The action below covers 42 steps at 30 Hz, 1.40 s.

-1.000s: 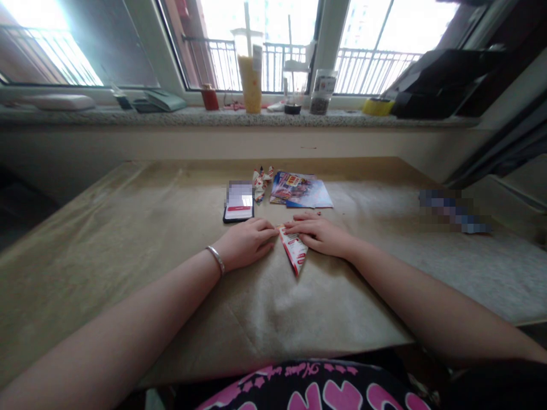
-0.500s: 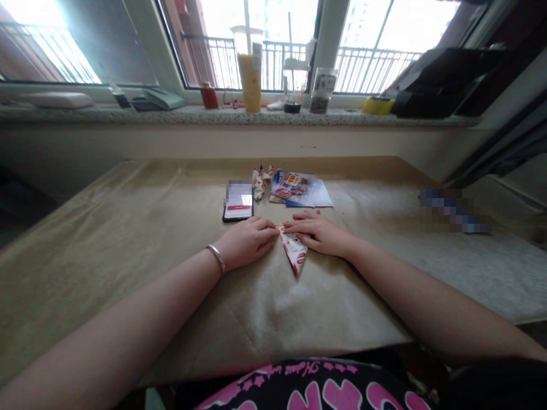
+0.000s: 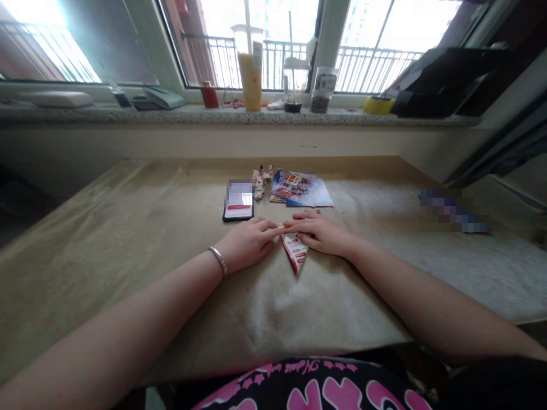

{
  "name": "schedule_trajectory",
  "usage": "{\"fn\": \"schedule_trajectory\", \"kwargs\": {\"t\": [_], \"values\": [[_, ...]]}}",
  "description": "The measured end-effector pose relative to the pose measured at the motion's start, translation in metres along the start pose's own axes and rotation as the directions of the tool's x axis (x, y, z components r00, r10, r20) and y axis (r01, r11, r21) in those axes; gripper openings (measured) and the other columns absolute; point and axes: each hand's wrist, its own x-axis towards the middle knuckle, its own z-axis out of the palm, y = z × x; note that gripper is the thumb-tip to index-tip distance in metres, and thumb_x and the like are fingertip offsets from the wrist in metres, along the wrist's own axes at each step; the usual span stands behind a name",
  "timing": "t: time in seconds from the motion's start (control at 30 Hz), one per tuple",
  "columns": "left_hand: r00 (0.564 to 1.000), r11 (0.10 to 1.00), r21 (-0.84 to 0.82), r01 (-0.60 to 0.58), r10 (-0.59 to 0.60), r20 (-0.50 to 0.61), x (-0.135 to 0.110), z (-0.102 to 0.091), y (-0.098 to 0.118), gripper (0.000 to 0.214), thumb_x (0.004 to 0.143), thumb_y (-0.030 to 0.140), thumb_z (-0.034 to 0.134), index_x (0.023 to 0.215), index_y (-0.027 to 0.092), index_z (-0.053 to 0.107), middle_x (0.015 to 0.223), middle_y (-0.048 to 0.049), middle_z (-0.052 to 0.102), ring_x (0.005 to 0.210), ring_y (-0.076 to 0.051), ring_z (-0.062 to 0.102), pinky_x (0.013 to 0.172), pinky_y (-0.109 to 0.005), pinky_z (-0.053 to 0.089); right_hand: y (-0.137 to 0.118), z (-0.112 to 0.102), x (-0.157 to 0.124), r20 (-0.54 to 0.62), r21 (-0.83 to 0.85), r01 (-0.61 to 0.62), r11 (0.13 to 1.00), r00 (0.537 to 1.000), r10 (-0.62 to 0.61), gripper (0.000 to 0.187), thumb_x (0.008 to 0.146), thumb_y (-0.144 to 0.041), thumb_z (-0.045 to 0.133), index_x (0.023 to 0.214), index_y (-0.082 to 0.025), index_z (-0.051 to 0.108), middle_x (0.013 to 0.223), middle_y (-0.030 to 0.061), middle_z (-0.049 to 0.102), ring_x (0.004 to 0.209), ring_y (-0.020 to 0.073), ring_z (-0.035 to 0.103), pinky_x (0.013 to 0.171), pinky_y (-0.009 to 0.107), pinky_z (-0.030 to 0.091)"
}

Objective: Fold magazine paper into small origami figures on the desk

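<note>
A folded paper (image 3: 296, 253) lies on the table in front of me, a narrow white triangle with red print and a red left edge, its point toward me. My right hand (image 3: 322, 234) rests over its upper right part, fingers across the top and thumb on its right side, holding it down. From the left, my left hand (image 3: 252, 244) reaches its upper left corner with an outstretched index finger; the thumb stays apart from the paper. Fingers of both hands hide the paper's top edge. A silver bracelet (image 3: 219, 261) circles my left wrist.
Beyond my left hand lies a phone (image 3: 239, 208) with its screen lit. Behind it stands a folded paper figure (image 3: 261, 183), beside a stack of colourful printed sheets (image 3: 307, 191). A blurred packet-like item (image 3: 455, 212) is far right. Cups and boxes line the windowsill (image 3: 231, 118).
My left index finger has slid slightly right, onto the paper's upper corner, and the fingers now cover more of its top. My right hand has hardly moved.
</note>
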Motion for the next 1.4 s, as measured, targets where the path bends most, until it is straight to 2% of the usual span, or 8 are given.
{"fn": "schedule_trajectory", "kwargs": {"t": [0.1, 0.3, 0.6, 0.87, 1.0, 1.13, 1.3, 1.4], "values": [[1.000, 1.000, 0.007, 0.008, -0.008, -0.005, 0.000, 0.001, 0.001, 0.035, 0.093, 0.025, 0.041, 0.125, 0.023, 0.052, 0.110, -0.0079, 0.061, 0.099, -0.021, 0.054, 0.085, -0.036, 0.049, -0.002, -0.001, 0.001, -0.009, 0.015, 0.000, 1.000, 1.000, 0.000, 0.039, 0.086, -0.016, 0.044, 0.120, -0.028, 0.059, 0.128, 0.0009, 0.059, 0.123, 0.0228, 0.046, 0.103, 0.046, 0.038], [1.000, 1.000, 0.011, 0.018, -0.018, -0.002, 0.000, 0.001, 0.003, 0.032, 0.093, 0.027, 0.040, 0.120, 0.020, 0.056, 0.108, -0.0085, 0.060, 0.099, -0.020, 0.054, 0.087, -0.035, 0.048, -0.002, -0.001, 0.002, -0.029, 0.008, 0.009, 1.000, 1.000, -0.009, 0.030, 0.084, -0.015, 0.047, 0.108, -0.023, 0.063, 0.125, 0.0018, 0.061, 0.122, 0.0223, 0.047, 0.103, 0.043, 0.039], [0.999, 0.999, 0.025, 0.045, -0.045, 0.009, 0.006, 0.002, 0.006, 0.030, 0.092, 0.025, 0.040, 0.115, 0.018, 0.059, 0.105, -0.0084, 0.061, 0.097, -0.020, 0.055, 0.085, -0.034, 0.048, -0.001, 0.001, 0.003, -0.049, 0.002, 0.032, 0.999, 0.998, -0.032, 0.033, 0.083, -0.014, 0.048, 0.112, -0.022, 0.062, 0.124, 0.0043, 0.061, 0.121, 0.0207, 0.050, 0.103, 0.042, 0.040], [0.998, 0.998, 0.025, 0.054, -0.054, 0.030, 0.005, 0.002, 0.008, 0.033, 0.090, 0.020, 0.043, 0.120, 0.020, 0.056, 0.107, -0.0090, 0.061, 0.091, -0.019, 0.058, 0.080, -0.034, 0.051, 0.000, 0.001, 0.003, -0.048, 0.017, 0.023, 1.000, 0.999, -0.022, 0.031, 0.084, -0.016, 0.049, 0.112, -0.022, 0.062, 0.124, 0.0047, 0.061, 0.122, 0.0204, 0.049, 0.103, 0.041, 0.039], [0.999, 0.999, -0.006, 0.039, -0.039, 0.018, 0.006, 0.003, 0.012, 0.030, 0.090, 0.020, 0.043, 0.116, 0.016, 0.058, 0.113, -0.0103, 0.060, 0.101, -0.020, 0.057, 0.089, -0.035, 0.049, 0.001, 0.002, 0.002, -0.078, 0.045, 0.025, 0.999, 0.997, -0.021, 0.025, 0.084, -0.021, 0.052, 0.106, -0.019, 0.063, 0.121, 0.0096, 0.061, 0.117, 0.0203, 0.053, 0.100, 0.040, 0.041], [0.999, 0.999, -0.033, 0.015, -0.014, 0.031, 0.007, 0.004, 0.016, 0.032, 0.090, 0.022, 0.043, 0.116, 0.010, 0.056, 0.120, -0.0114, 0.058, 0.111, -0.022, 0.053, 0.099, -0.035, 0.045, 0.003, 0.003, 0.003, -0.115, 0.021, 0.032, 0.999, 0.993, -0.030, 0.019, 0.080, -0.022, 0.059, 0.098, -0.019, 0.064, 0.115, 0.0087, 0.064, 0.113, 0.0211, 0.054, 0.099, 0.040, 0.041], [0.998, 0.998, -0.032, -0.045, 0.046, 0.046, 0.005, 0.003, 0.017, 0.036, 0.091, 0.025, 0.042, 0.125, 0.021, 0.052, 0.127, -0.0094, 0.052, 0.113, -0.023, 0.051, 0.098, -0.039, 0.044, -0.002, 0.000, 0.002, -0.142, -0.049, 0.035, 0.998, 0.989, -0.042, 0.016, 0.081, -0.025, 0.060, 0.094, -0.019, 0.066, 0.107, 0.0082, 0.065, 0.106, 0.0204, 0.056, 0.097, 0.038, 0.041], [0.998, 0.999, -0.029, -0.028, 0.030, 0.049, 0.004, 0.003, 0.016, 0.037, 0.090, 0.024, 0.044, 0.126, 0.025, 0.052, 0.124, -0.0089, 0.053, 0.110, -0.023, 0.052, 0.095, -0.040, 0.046, -0.006, -0.004, 0.001, -0.121, -0.088, 0.011, 0.996, 0.992, -0.022, 0.014, 0.081, -0.026, 0.060, 0.090, -0.019, 0.067, 0.099, 0.0077, 0.066, 0.100, 0.0198, 0.056, 0.093, 0.037, 0.043]]}}
